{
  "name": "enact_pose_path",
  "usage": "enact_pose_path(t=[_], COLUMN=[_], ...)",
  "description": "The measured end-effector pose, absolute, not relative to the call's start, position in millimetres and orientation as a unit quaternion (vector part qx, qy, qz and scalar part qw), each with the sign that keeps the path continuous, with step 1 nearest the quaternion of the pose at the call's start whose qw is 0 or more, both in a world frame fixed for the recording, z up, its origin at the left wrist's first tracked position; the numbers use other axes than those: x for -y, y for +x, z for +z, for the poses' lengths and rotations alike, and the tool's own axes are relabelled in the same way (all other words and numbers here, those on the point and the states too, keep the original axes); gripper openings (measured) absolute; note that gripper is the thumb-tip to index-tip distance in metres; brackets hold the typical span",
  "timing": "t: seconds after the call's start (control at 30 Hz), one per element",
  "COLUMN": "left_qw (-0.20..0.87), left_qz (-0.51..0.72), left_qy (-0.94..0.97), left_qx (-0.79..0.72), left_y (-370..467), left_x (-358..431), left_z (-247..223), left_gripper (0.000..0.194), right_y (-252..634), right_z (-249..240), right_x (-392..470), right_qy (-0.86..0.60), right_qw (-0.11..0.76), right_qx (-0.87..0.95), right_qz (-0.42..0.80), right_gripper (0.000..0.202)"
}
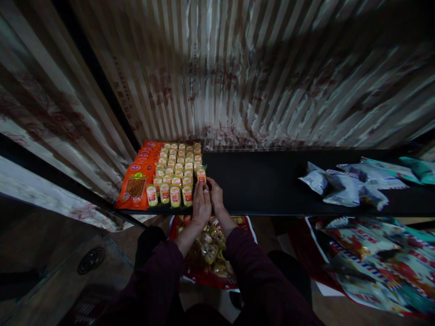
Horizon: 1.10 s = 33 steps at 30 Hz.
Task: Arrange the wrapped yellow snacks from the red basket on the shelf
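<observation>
Small yellow wrapped snack cakes (175, 195) stand in close rows at the left of a black shelf (251, 181). At the right end of these rows is one more wrapped snack cake (201, 174), its label facing me. My left hand (202, 204) and my right hand (216, 195) come together at its lower end, fingers closed on it. Their backs hide part of the fingertips. Left of the cakes, orange snack packets (136, 183) lean one behind another. Below the shelf edge, under my forearms, a red-and-white tub (251, 228) holds a heap of wrapped pieces.
Silvery and teal snack bags (343, 188) lie on the shelf's right part. Beneath them, a second container (314, 235) is full of larger bags. Behind the shelf hangs a pleated, printed sheet (217, 81). A dark post (98, 77) rises at the left.
</observation>
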<state>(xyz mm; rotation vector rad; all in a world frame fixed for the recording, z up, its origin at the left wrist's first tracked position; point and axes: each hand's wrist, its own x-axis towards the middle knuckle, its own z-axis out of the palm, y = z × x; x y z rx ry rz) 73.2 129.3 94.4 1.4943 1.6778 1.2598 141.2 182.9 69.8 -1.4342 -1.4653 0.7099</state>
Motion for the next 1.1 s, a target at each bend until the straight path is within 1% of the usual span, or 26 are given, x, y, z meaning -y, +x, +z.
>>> enact_pose_path(t=[0.13, 0.57, 0.93, 1.1], left_qw=[0.283, 0.285, 0.285, 0.273], left_qz=[0.463, 0.456, 0.443, 0.435], left_qy=[0.553, 0.547, 0.554, 0.568], left_qx=[-0.632, -0.642, -0.645, -0.643], left_y=[74, 76, 76, 77], left_x=[-134, -143, -145, -144], left_z=[94, 94, 86, 84], left_gripper=[0.047, 0.05, 0.055, 0.054], right_y=[141, 142, 142, 142], right_z=[64, 63, 65, 64], right_x=[-188, -193, -193, -195], right_qy=[-0.585, -0.585, -0.626, -0.62], right_qw=[0.466, 0.42, 0.37, 0.385], right_qx=[0.605, 0.648, 0.65, 0.65], right_qz=[0.272, 0.247, 0.221, 0.211], right_gripper=[0.032, 0.035, 0.031, 0.033])
